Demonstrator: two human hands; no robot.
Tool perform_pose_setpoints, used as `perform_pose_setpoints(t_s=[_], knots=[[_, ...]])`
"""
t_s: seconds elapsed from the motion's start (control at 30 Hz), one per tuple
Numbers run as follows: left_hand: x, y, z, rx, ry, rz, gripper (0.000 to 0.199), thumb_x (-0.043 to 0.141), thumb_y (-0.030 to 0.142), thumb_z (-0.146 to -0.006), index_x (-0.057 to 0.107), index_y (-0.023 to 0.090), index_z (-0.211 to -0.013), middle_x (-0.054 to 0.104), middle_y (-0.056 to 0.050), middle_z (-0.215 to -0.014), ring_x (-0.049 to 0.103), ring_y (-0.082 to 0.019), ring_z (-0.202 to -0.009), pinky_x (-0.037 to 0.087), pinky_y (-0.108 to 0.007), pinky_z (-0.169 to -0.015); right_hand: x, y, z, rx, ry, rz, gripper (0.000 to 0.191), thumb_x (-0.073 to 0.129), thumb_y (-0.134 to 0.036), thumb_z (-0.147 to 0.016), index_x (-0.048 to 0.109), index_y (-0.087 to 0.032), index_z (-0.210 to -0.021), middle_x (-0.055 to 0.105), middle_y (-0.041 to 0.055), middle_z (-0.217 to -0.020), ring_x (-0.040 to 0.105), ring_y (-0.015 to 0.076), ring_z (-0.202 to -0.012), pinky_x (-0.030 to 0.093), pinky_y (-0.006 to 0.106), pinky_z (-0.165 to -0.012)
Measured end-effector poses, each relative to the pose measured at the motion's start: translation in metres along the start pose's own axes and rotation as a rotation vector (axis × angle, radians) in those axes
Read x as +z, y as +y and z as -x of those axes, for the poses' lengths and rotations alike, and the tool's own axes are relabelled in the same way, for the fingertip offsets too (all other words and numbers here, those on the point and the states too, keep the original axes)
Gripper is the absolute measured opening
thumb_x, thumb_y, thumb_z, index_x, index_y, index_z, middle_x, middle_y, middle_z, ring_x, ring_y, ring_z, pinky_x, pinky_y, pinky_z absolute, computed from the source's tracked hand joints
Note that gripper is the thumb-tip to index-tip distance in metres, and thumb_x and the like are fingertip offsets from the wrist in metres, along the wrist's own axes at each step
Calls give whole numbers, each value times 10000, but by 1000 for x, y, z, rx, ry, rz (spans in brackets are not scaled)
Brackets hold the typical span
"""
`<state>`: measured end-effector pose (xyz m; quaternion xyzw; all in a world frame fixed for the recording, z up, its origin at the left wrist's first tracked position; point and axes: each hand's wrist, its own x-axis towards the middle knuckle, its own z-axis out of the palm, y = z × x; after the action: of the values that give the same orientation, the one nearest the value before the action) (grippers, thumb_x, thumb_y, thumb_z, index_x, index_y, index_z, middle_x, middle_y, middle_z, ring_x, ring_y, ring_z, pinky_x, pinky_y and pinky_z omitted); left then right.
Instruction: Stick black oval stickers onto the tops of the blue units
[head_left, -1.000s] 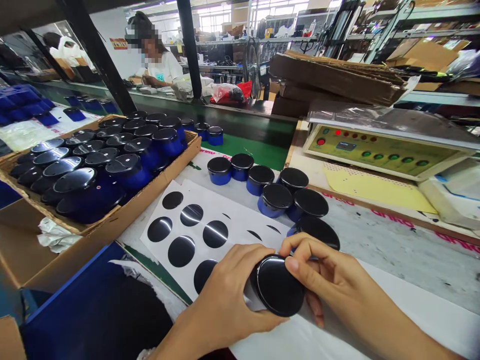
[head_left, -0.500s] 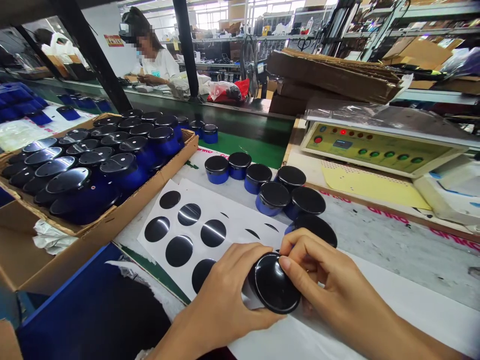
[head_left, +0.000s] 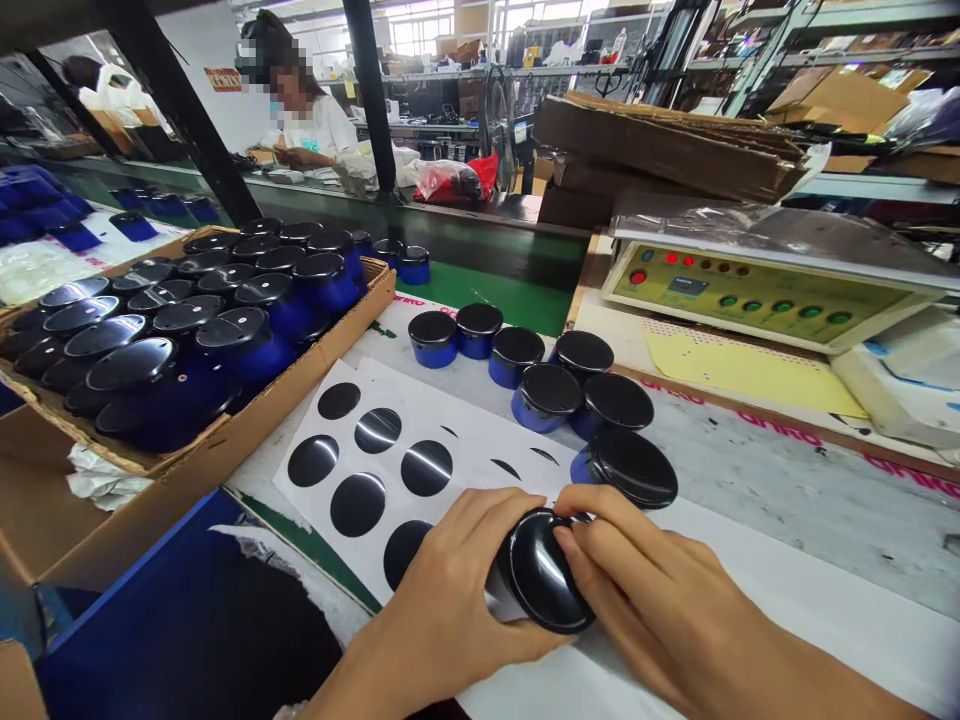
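Observation:
A round part with a glossy black top (head_left: 546, 575) is in my left hand (head_left: 450, 600), whose fingers and thumb wrap round its left side. My right hand (head_left: 660, 590) is closed at the right edge of the same part, fingertips and thumb touching its black top; whether it pinches anything small is hidden. Beneath and beyond my hands lies a white sheet (head_left: 469, 430) with several black round stickers (head_left: 358, 504). Just past my right hand stands a blue cup-shaped part with a black top (head_left: 634, 468), among several alike.
On the left, a cardboard box (head_left: 330, 350) holds many blue parts with black tops. A control unit (head_left: 757, 295) with lit lamps stands at the right, a yellow sheet (head_left: 750, 375) before it. Across the green belt (head_left: 480, 285) sits another person (head_left: 319, 125).
My right hand has shifted slightly, its fingers now straighter and laid over the part's right edge. The held part is turned slightly. Another red lamp is lit on the control unit.

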<state>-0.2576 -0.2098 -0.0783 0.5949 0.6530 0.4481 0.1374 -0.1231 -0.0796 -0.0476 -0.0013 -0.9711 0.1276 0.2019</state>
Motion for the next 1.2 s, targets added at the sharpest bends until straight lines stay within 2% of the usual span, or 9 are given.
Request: perform_pose_setpoints(t_s=[0.27, 0.37, 0.47, 0.67, 0.77, 0.83, 0.93, 1.03, 1.2], knots=[[2, -1, 7, 80, -18, -177, 784, 702, 365, -755, 268, 292, -1404, 564, -71, -1214, 554, -223, -1106, 486, -365, -952, -9, -12, 6, -198, -9, 463, 576, 384, -515, -913, 635, -11, -1037, 652, 250, -1074, 653, 277, -701, 508, 360, -494], [10, 2, 14, -4, -19, -197, 958, 708, 220, -758, 54, 303, -1454, 545, -89, -1275, 541, -240, -1157, 490, -394, -955, -6, -8, 4, -131, -42, 465, 857, 413, -694, -799, 544, 70, -1165, 606, 307, -1115, 638, 318, -777, 535, 403, -564], [3, 7, 16, -117, -98, -169, 1121, 698, 106, -723, -144, 292, -1439, 485, -112, -1358, 487, -258, -1235, 496, -407, -953, -12, -6, 2, -178, -106, 309, 790, 557, -617, -776, 471, -5, -1267, 635, 226, -1085, 619, 279, -802, 533, 390, -647], [-29, 14, 13, -96, -128, -367, 537, 602, 262, -824, 423, 312, -1327, 467, -55, -1385, 491, -248, -1232, 476, -413, -984, -64, 31, 19, 233, 199, 292, 557, 478, -457, -875, 366, -170, -1338, 554, 174, -1179, 571, 304, -1006, 474, 408, -811], [8, 16, 21, 133, -157, -434, 462, 623, 424, -799, 546, 227, -1210, 547, -123, -1304, 518, -318, -1195, 497, -477, -947, -71, 81, 31, 471, 110, 318, 529, 461, -458, -884, 371, -178, -1323, 544, 174, -1173, 567, 326, -1025, 470, 416, -815], [45, 18, 28, 302, -133, -463, 679, 641, 538, -737, 481, 165, -1282, 532, -197, -1302, 470, -416, -1208, 456, -591, -944, -65, 104, 33, 460, -35, 281, 547, 488, -443, -867, 371, -170, -1326, 560, 168, -1163, 586, 326, -999, 495, 418, -778], [72, 22, 33, 250, -8, -369, 714, 583, 465, -795, 329, 144, -1380, 515, -194, -1319, 442, -405, -1235, 453, -573, -975, -58, 92, 21, 309, -6, 342, 539, 508, -397, -846, 392, -164, -1318, 514, 190, -1239, 540, 371, -1062, 475, 501, -807], [35, 15, 33, 6, 96, -248, 439, 395, 243, -903, 366, 245, -1340, 565, -81, -1295, 543, -239, -1182, 509, -401, -967, -54, 36, -5, 80, 78, 62, 293, 474, -244, -871, 486, -188, -1158, 568, 140, -1147, 558, 265, -1049, 480, 408, -854], [-50, -26, 28, -188, 219, -611, 355, 379, 172, -919, 538, 249, -1227, 495, -52, -1369, 315, -256, -1351, 271, -564, -1085, -7, -36, -46, -162, -362, -209, 184, 582, -164, -810, 555, -161, -992, 625, 71, -905, 601, 181, -809, 525, 282, -684]])
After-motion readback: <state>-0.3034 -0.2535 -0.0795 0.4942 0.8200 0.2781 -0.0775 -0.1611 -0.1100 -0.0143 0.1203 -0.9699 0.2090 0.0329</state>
